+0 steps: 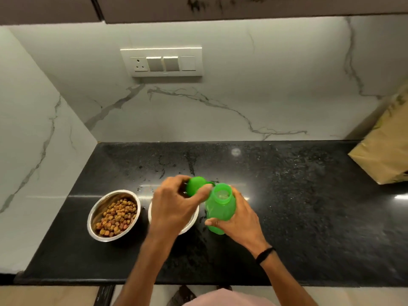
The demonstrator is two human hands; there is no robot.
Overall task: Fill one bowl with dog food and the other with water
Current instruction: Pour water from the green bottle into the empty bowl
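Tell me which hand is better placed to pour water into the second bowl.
Right, probably. The right hand grips the green bottle, whose mouth is open, beside the second bowl. The left hand holds the cap above that bowl and would need to move clear.

On the surface point(309, 217), left bowl point(93, 219) holding dog food point(117, 215); right bowl point(191, 224) just beside it. Bottle point(218, 213) right of both; bag point(384, 151) far right, rear.

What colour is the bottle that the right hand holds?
The bottle is bright green, as is its cap; the head view shows it.
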